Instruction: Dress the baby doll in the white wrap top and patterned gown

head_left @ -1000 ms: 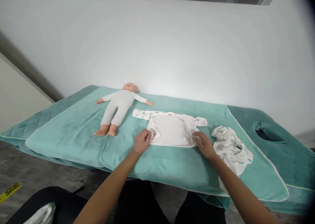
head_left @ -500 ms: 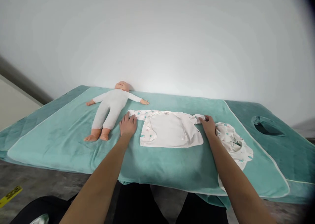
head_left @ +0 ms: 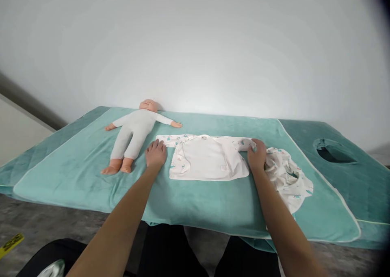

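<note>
A white baby shirt (head_left: pixel 207 159) with a small coloured print lies spread open on the green cover, sleeves stretched out to both sides and pale inside facing up. My left hand (head_left: pixel 156 153) rests flat at the end of the left sleeve, fingers stretched over the cuff. At the other cuff, my right hand (head_left: pixel 257 155) is closed, thumb and fingers bent round the sleeve's end; the fingertips are partly hidden. A second printed baby garment (head_left: pixel 289 179) lies crumpled beside my right wrist, partly behind the forearm.
A baby doll (head_left: pixel 137 126) in a pale suit lies on its back at the left, head near the wall (head_left: pixel 195 49). The green cover (head_left: pixel 76 167) lies over a padded bed (head_left: pixel 341 179) with a hole (head_left: pixel 335 153) at right. A yellow strip (head_left: pixel 11 244) marks the floor.
The right sleeve, bunched up before, now lies straighter and flatter, drawn out by my right hand. My left hand stays at the left cuff. The whole view has shifted slightly.
</note>
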A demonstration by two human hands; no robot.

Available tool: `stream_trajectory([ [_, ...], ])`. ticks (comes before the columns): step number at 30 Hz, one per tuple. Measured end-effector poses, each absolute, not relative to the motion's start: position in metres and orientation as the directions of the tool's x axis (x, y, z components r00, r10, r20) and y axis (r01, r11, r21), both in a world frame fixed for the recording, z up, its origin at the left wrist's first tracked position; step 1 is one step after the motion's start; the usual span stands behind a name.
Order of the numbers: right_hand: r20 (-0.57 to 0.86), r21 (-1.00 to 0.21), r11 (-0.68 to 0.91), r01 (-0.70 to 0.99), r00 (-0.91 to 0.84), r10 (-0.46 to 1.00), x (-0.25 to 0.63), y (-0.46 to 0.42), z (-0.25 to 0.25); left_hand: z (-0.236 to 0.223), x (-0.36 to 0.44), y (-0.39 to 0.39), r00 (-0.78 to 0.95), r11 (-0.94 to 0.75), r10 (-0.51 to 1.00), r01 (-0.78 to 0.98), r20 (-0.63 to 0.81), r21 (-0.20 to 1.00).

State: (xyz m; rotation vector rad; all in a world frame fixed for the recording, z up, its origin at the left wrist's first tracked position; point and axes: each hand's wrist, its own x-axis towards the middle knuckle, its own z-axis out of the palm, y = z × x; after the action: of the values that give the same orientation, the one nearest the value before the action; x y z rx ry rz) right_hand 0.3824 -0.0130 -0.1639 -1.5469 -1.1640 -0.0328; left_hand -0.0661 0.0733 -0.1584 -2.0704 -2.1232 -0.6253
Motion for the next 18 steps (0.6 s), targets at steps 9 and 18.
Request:
stream_trajectory([
  [9, 0.302, -0.314, -0.252, 0.915, 0.348, 0.887, 0.370, -0.003, -0.178, -0.169, -0.065, 0.078, -0.046, -0.016, 0.920, 0.988, 0.389, 0.157],
  [18, 0.604, -0.470, 0.064, 0.880, 0.268, 0.750, 0.378, -0.012, -0.174, -0.169, -0.063, 0.077, -0.084, 0.017, 0.905, 0.987, 0.417, 0.162],
])
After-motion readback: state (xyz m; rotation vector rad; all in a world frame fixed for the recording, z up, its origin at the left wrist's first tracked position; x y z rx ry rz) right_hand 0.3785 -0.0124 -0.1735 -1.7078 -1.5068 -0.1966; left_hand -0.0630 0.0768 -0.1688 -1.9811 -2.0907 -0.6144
